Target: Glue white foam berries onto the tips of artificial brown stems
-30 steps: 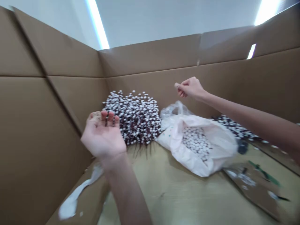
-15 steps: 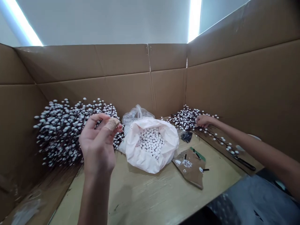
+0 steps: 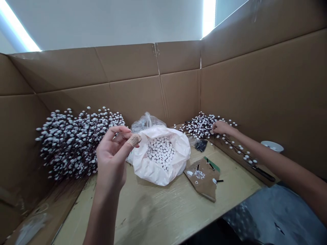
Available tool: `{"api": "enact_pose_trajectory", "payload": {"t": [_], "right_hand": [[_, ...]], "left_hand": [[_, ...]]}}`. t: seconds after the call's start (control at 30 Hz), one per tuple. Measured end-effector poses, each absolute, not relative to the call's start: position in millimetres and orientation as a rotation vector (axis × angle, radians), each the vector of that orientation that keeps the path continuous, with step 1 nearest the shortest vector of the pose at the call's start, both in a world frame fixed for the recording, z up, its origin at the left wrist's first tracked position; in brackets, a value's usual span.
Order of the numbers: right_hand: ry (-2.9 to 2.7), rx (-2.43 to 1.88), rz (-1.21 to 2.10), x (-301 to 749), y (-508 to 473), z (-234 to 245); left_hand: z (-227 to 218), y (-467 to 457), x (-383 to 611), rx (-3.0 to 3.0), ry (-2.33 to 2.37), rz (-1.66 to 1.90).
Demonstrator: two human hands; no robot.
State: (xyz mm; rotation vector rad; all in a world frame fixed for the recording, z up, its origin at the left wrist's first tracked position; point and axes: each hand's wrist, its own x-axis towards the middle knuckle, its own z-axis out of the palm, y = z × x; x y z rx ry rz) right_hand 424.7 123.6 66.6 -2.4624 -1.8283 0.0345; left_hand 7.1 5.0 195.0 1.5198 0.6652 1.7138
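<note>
My left hand [image 3: 113,149] is raised over the table, left of a white plastic bag. Its thumb wears a beige bandage and presses against the fingers; anything pinched there is too small or hidden. The open bag [image 3: 143,170] holds many small white balls [image 3: 162,153]. Far to the right, my right hand [image 3: 221,128] reaches into a pile of dark-stemmed sprays with white berries [image 3: 199,124]. Its fingers are closed on a berry spray at the pile's right side, though the fingertips are partly hidden among the berries.
A large bundle of white-berry sprays [image 3: 74,143] lies at left. Right of the bag are a cardboard piece with white smears and black bits [image 3: 204,190] and a small black packet [image 3: 201,145]. A black-handled tool [image 3: 264,174] and white dish [image 3: 272,146] lie farther right. Cardboard walls [image 3: 127,64] surround the table.
My left hand has moved right, closer to the bag's edge. My right hand stays at the berry pile. The view has shifted slightly, showing more of the white dish.
</note>
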Motion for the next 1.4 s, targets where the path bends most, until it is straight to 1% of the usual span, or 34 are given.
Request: {"api": "enact_pose_trajectory", "payload": {"t": [0.13,0.3,0.4,0.6,0.77,0.83,1.07,1.4], "right_hand": [[-1.798,-2.445,-0.15,433,132,77],[-1.945,-2.403,-0.137,435,138,66],[-1.968,-2.37,-0.172,438,137,72],[-1.935,-2.362,-0.403,447,128,126],[-1.935,-2.362,-0.484,449,121,163],[-1.913,-2.378,-0.441,450,120,169],[-1.854,-2.332,-0.055,456,120,173],[-1.696,-2.199,0.351,453,107,162]], "left_hand": [[195,7,6,1.526,0.675,1.704],[193,8,3,1.525,0.673,1.663],[193,8,1,1.524,0.649,1.671],[192,11,1,1.498,0.632,1.68],[188,18,2,1.52,0.644,1.65],[187,20,3,1.518,0.648,1.64],[186,21,3,1.569,0.651,1.598],[185,23,5,1.625,0.682,1.529]]}}
